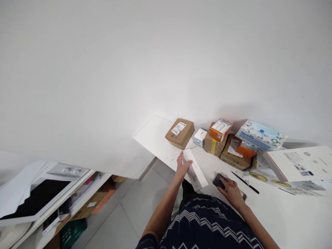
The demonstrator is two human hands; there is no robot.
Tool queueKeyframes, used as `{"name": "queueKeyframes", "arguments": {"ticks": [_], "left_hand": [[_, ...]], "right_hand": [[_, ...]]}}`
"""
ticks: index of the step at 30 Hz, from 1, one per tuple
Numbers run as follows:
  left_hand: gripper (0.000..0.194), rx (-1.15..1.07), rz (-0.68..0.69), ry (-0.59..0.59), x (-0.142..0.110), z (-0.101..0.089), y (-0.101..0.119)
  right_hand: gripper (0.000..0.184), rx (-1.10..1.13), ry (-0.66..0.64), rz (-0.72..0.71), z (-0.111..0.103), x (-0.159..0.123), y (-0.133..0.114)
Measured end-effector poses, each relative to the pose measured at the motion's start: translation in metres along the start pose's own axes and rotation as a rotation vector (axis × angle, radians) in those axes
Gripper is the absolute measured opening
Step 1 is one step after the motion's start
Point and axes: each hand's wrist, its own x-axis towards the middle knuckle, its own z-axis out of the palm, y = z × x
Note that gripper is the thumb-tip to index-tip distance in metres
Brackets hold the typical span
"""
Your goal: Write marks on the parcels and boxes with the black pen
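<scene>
My left hand (182, 167) grips the near side of a long white box (195, 169) that lies on the white table (155, 136) at its front edge. My right hand (231, 191) rests on a dark phone-like device (218, 180) on the table, fingers curled over it. A black pen (245, 182) lies just right of that hand.
Behind stand a brown labelled carton (180, 132), a small white box (200, 137), stacked brown and orange boxes (220, 135), a tissue pack (260, 136) and a large flat white box (301, 162). A shelf unit (64, 197) with papers stands at lower left, across a strip of tiled floor.
</scene>
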Motion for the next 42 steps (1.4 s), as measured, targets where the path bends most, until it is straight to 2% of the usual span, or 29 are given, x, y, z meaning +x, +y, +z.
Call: {"name": "queueKeyframes", "arguments": {"ticks": [1,3,5,7,10,14,16,22,25,28,32,37,40,42], "left_hand": [[0.081,0.045,0.024,0.008,0.001,0.003,0.0],[0.083,0.125,0.062,0.012,0.002,0.009,0.0],[0.085,0.176,0.096,0.025,0.001,0.017,0.0],[0.087,0.194,0.144,0.045,0.0,0.022,0.001],[0.089,0.135,0.201,0.1,0.001,0.022,0.003],[0.084,-0.083,0.063,0.096,0.008,0.011,0.0],[0.077,-0.112,0.022,0.088,0.013,0.005,-0.006],[0.049,0.08,0.038,0.154,0.033,-0.011,-0.023],[0.043,0.213,0.071,0.192,0.053,-0.022,-0.018],[0.047,0.407,0.121,0.224,0.082,-0.032,-0.003],[0.061,0.655,0.161,0.246,0.132,-0.038,0.024],[0.082,0.832,0.134,0.183,0.186,-0.046,0.047],[0.094,0.865,0.06,0.168,0.201,-0.051,0.049],[0.097,0.871,0.013,0.173,0.2,-0.054,0.045]], "right_hand": [[0.042,0.174,-0.049,0.036,-0.006,0.001,-0.015],[0.051,0.579,-0.254,0.105,-0.016,0.002,-0.048],[0.058,0.781,-0.405,0.093,-0.02,0.003,-0.078],[0.056,0.834,-0.424,0.082,-0.019,0.005,-0.103],[0.04,1.032,-0.379,0.181,-0.016,0.019,-0.126],[0.025,1.289,-0.357,0.275,-0.018,0.057,-0.141],[0.02,1.357,-0.337,0.295,-0.019,0.081,-0.147],[0.009,1.592,-0.214,0.402,-0.009,0.136,-0.158],[0.011,1.671,-0.141,0.454,-0.002,0.15,-0.159],[0.01,1.726,-0.073,0.482,0.001,0.158,-0.16],[0.007,1.752,-0.031,0.492,0.0,0.157,-0.158],[0.006,1.677,-0.106,0.542,0.005,0.128,-0.145],[0.01,1.566,-0.184,0.581,0.017,0.107,-0.136],[0.014,1.473,-0.213,0.591,0.025,0.101,-0.131]]}}
